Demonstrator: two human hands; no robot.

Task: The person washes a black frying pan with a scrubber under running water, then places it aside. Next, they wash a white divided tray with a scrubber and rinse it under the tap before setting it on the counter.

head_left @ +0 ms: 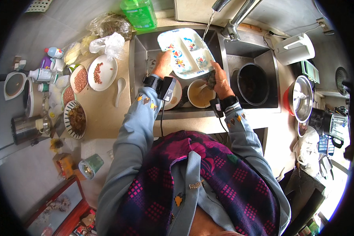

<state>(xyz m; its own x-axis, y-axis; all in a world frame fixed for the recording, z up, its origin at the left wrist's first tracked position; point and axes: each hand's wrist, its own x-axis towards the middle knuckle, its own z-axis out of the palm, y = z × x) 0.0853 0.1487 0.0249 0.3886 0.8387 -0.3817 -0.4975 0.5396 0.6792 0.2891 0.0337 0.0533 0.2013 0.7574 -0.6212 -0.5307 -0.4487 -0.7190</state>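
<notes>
A white divided plate (190, 59) with cartoon prints is held tilted over the left sink basin (145, 39). My left hand (163, 65) is closed on its left edge. My right hand (222, 83) grips the lower right corner, with a dark grey-green scrubbing cloth or pad (211, 80) pressed under the fingers. Water runs from the faucet (240, 21) in a thin stream at the plate's upper right side. Below the plate sits a bowl of cloudy brownish water (200, 101) with a spoon-like utensil in it. Another bowl (173, 103) beside it is partly hidden by my left wrist.
A dark round pot (252, 84) occupies the right basin. On the left counter are a white plate of peanuts (111, 72), a white spoon (120, 91) and a striped dish of food (75, 119). Green soap (139, 15) stands behind the sink; a white kettle (295, 49) stands right.
</notes>
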